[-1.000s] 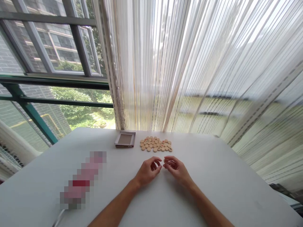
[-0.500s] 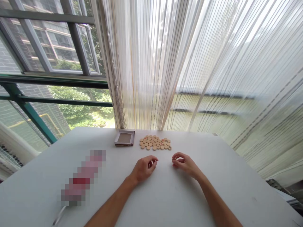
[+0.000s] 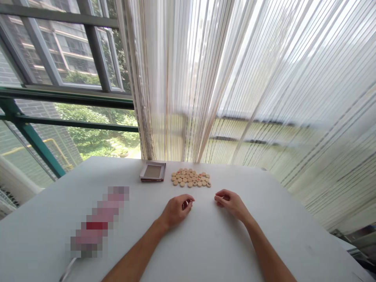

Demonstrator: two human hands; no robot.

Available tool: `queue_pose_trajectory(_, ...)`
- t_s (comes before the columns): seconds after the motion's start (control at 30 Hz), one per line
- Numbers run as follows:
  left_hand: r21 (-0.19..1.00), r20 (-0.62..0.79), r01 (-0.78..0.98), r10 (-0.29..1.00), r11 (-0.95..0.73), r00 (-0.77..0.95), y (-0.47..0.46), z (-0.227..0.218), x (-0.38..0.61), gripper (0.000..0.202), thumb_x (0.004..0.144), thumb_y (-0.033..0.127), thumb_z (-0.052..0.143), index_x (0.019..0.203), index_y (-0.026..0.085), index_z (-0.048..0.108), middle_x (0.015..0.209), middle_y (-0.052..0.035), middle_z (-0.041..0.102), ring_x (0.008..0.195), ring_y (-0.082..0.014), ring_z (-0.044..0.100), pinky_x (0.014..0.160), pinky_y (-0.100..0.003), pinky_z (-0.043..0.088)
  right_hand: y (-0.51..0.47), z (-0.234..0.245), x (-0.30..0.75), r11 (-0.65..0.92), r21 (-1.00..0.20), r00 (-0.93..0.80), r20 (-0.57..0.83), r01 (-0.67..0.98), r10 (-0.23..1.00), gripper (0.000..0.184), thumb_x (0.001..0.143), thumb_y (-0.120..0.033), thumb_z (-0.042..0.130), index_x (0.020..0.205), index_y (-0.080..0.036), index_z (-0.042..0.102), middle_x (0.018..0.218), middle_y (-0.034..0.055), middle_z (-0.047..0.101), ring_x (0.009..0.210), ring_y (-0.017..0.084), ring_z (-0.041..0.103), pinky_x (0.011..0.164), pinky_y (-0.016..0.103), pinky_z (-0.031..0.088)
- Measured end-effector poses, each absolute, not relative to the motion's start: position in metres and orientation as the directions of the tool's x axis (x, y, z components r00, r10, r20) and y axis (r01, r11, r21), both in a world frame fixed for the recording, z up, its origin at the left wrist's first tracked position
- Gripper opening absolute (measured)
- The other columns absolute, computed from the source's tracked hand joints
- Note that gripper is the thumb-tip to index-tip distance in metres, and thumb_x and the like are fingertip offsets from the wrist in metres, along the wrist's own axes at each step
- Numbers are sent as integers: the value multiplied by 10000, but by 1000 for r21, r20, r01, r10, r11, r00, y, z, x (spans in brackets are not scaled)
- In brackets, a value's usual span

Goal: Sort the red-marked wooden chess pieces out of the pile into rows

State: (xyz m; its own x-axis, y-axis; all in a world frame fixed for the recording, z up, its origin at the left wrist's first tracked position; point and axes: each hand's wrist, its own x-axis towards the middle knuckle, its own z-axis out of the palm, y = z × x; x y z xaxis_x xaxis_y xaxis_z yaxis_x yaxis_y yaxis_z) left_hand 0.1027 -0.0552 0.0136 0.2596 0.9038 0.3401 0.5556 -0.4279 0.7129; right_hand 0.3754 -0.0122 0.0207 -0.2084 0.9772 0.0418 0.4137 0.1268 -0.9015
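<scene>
My left hand (image 3: 175, 210) rests on the white table (image 3: 202, 250), fingers loosely curled with a gap to the thumb and nothing visible in it. Across from it, my right hand (image 3: 230, 203) lies in a similar loose curl, thumb close to the fingers, also with no object visible. Beyond both hands is a cluster of round wooden xiangqi pieces (image 3: 189, 179), several with red or dark characters facing up, many showing plain faces. Neither hand touches the pieces. Left of the cluster sits a shallow square box (image 3: 152, 171) with a pale rim and brownish middle.
A blurred-out pinkish object (image 3: 100, 219) lies on the left of the table, with a pale strip or cable (image 3: 69, 268) coming from its lower end. Sheer striped curtains (image 3: 182, 78) hang behind the far edge. An open window (image 3: 64, 51) is at the left.
The view has shifted slightly, so the pieces, box and pinkish object appear a little farther left. Both hands keep nearly the same pose, and the pieces stay in the same arrangement.
</scene>
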Motion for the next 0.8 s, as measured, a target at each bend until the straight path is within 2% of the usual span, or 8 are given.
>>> queue_pose_trajectory(0.17,719,340,547,903,-429,262,-55,15,102,198,877,252,504,972,220,675,764,5,686,640,-133,600,656,-229,464,-14,24,376,86,-938,-217,12,337,976,269,775,-437,681,887,-198,628,883,33,672,750,200,710,704,297,560)
queue_pose_trajectory(0.3,721,335,550,907,-421,256,-55,15,102,200,878,260,504,968,216,677,756,2,683,631,-131,595,649,-228,463,-17,28,376,96,-938,-231,17,334,973,272,777,-437,679,881,-193,618,885,31,654,755,196,704,689,284,549)
queue_pose_trajectory(0.43,716,335,556,907,-422,257,-56,15,103,209,879,276,499,964,212,680,748,-3,678,617,-132,585,638,-231,460,-19,31,375,147,-887,-277,23,437,961,239,792,-423,648,863,-195,646,839,24,682,662,165,658,596,257,499)
queue_pose_trajectory(0.6,707,336,565,904,-427,263,-57,17,103,216,881,289,499,961,211,684,746,-8,678,618,-137,579,637,-238,460,-18,29,371,217,-785,-241,89,580,966,220,801,-406,601,837,-208,692,760,13,695,650,163,594,620,273,462)
queue_pose_trajectory(0.8,710,324,568,909,-417,262,-57,18,103,213,879,300,511,962,212,686,746,-4,680,626,-136,587,640,-230,464,-15,23,369,230,-722,-177,149,652,973,224,782,-417,599,794,-216,698,725,15,676,632,161,566,615,272,448)
